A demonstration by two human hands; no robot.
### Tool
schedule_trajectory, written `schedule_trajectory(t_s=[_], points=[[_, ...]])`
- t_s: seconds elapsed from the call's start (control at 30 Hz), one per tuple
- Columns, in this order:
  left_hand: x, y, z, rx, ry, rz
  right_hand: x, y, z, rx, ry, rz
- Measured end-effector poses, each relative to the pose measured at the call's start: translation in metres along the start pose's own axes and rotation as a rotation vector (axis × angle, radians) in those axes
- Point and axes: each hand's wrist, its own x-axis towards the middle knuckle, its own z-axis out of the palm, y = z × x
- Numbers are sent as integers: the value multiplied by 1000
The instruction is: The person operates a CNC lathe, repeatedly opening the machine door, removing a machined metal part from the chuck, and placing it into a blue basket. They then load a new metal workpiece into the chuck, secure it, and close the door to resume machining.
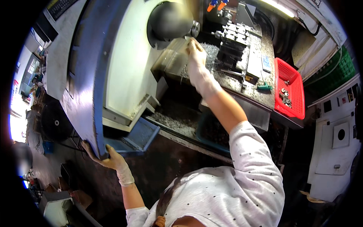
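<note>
I am leaning into a lathe with a blue and cream sliding door (87, 75). My left hand (107, 159), in a thin pale glove, grips the lower edge of that door. My right hand (196, 51), also gloved, reaches far in and rests at the clear chip guard (172, 56) just below the dark round chuck housing (170, 20). Whether my right hand holds a part is hidden. The black tool turret (236, 41) stands to the right of my right hand, over a bed covered in metal chips (211, 51).
A red plastic basket (289, 89) with small metal parts sits on the machine's right end, beside a green tool (264, 87). A blue chip tray (211, 130) lies below the bed. A white cabinet (336, 151) stands at the right, and boxes (56, 196) lie on the floor at lower left.
</note>
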Motion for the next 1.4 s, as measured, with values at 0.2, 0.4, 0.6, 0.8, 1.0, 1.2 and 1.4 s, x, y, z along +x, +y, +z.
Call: schedule_trajectory(t_s=[0.2, 0.4, 0.6, 0.8, 1.0, 1.2, 1.4], points=[[-6, -7, -9, 10, 43, -70, 128, 46, 11, -510, 394, -383], [-6, -7, -5, 15, -12, -33, 129, 47, -9, -1186, 139, -552], [-5, -16, -18, -233, -181, -91, 119, 57, -15, -736, 191, -756], [99, -69, -28, -131, -20, -29, 94, 44, 16, -647, 67, -711], [236, -157, 49, -86, -146, 94, 105, 43, 16, -975, 277, -725], [291, -176, 81, 99, -196, 137, 94, 47, 12, -1036, 416, -696], [286, -173, 50, 178, -344, 176, 105, 64, 9, -1194, 445, -809]])
